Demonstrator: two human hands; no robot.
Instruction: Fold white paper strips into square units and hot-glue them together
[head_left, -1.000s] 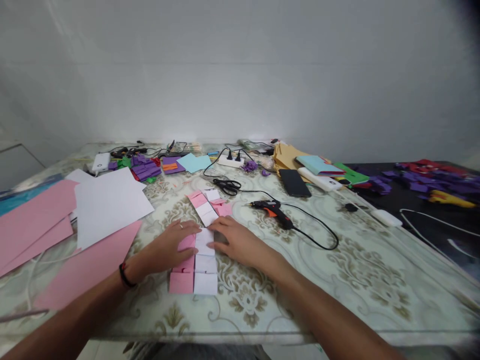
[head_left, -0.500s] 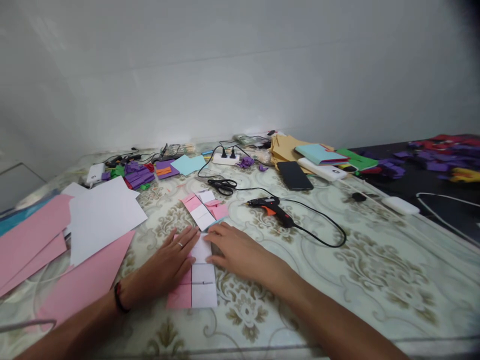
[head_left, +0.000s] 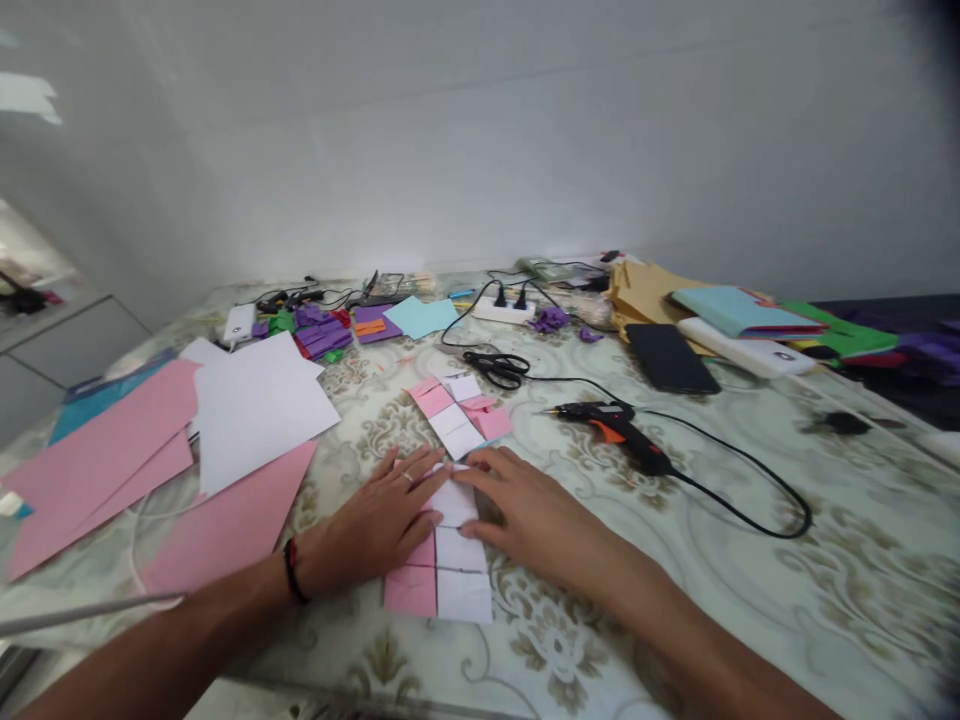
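Observation:
A creased paper strip [head_left: 463,595], pink on its left half and white on its right, lies on the table in front of me. My left hand [head_left: 397,510] rests flat across its upper left part, fingers stretched out. From the right, my right hand [head_left: 517,505] touches the strip's top and right edge with fingertips, its thumb apart from the index finger. Just beyond both hands is a smaller pink-and-white folded paper piece [head_left: 455,428]. Farther right lies a black glue gun [head_left: 619,430] with an orange trigger, its nozzle pointing left.
Black scissors [head_left: 499,370] lie behind the folded piece, near a white power strip [head_left: 504,310]. A black phone [head_left: 671,358] is at the right. White sheets [head_left: 262,410] and pink sheets [head_left: 112,440] spread on the left. Purple paper pieces [head_left: 322,332] sit at the back.
The view has turned left, so everything appears farther right in the picture. Both hands stay on the paper strip with nearly the same finger positions.

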